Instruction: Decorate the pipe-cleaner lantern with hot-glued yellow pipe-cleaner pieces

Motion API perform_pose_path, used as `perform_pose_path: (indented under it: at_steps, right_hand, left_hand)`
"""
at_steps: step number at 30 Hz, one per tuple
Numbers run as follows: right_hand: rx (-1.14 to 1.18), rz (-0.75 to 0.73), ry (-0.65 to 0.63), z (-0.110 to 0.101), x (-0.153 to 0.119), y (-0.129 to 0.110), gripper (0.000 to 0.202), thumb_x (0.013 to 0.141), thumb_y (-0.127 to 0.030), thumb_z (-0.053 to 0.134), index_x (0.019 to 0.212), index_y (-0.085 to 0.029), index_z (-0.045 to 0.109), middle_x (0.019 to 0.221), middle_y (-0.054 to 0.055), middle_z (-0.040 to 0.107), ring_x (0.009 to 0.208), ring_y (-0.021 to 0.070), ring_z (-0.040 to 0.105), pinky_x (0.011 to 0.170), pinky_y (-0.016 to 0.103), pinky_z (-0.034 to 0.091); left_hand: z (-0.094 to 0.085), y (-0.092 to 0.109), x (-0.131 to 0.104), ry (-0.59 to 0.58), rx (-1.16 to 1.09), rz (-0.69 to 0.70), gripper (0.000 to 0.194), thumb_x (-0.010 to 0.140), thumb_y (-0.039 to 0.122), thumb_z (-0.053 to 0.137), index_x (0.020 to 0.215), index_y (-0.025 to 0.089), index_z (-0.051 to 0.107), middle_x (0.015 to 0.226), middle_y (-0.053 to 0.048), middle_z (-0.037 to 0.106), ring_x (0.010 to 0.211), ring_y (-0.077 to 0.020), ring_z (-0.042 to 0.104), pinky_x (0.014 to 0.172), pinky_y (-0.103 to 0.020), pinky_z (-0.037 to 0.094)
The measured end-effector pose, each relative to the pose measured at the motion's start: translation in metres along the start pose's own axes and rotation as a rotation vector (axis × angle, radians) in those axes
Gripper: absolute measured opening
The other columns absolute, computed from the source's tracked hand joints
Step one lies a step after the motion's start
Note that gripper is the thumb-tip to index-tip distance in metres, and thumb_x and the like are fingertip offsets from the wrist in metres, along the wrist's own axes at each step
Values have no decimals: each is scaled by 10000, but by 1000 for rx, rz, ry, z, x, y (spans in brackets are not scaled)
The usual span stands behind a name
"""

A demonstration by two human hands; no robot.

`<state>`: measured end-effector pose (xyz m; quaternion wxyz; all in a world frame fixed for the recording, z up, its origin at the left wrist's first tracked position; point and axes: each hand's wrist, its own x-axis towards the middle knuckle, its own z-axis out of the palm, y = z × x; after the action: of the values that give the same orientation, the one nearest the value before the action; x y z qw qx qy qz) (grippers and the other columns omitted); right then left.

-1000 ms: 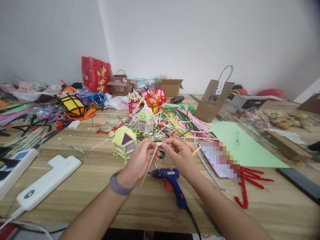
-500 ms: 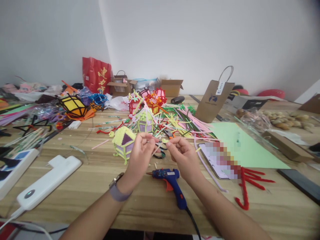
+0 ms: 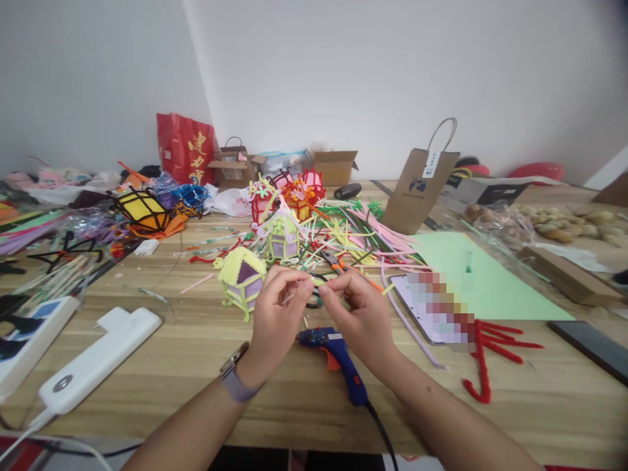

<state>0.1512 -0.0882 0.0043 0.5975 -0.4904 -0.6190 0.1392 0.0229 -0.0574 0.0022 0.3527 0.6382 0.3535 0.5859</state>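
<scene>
My left hand (image 3: 279,314) and my right hand (image 3: 362,317) meet above the table, thumbs and fingers pinched together. Between their fingertips is a short yellow-green pipe cleaner (image 3: 317,281), mostly covered by the fingers. Left of my hands stands a little house (image 3: 243,282) with a yellow-green roof and lilac walls. Behind it is a lantern-like house (image 3: 283,243) in similar colours. On the table below my hands lies a blue hot glue gun (image 3: 338,356), its nozzle pointing left. Pliers (image 3: 337,263) with orange handles lie just beyond my fingers, partly hidden.
Loose pipe cleaners (image 3: 377,232) are heaped behind my hands. To the right lie a phone with a lit screen (image 3: 412,311), red pipe cleaners (image 3: 483,366) and a green sheet (image 3: 495,281). A white power strip (image 3: 103,360) is at the left; a paper bag (image 3: 417,193) stands behind.
My hands have come together, so their fingertips now meet at the yellow-green pipe cleaner. Before, it showed at my right fingertips with a gap to the left hand. The view has shifted slightly.
</scene>
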Motion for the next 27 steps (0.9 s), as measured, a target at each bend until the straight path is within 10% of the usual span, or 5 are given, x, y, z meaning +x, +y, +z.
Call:
perform_pose_path:
  at_steps: [15,27]
  right_hand:
    - [270,113,-160,0,6,8,206,818,-327,595,669,-206,520,574,-43,509,516,92,456,479,212,360]
    - [-218,-305,25,2,-9,-4,133,871,-216,566,744,-200,605,575,-41,610,439,73,501,433,194,350]
  left_hand:
    - [4,-11,-5,-180,-373,-246,277,832,469,609,818,196,564,546,76,344,450,-56,242,433,-209,190]
    - [3,0,-2,-248,-696,-489,377,677,436,761,796,197,495,505,103,335,414,-32,241,405,-155,204]
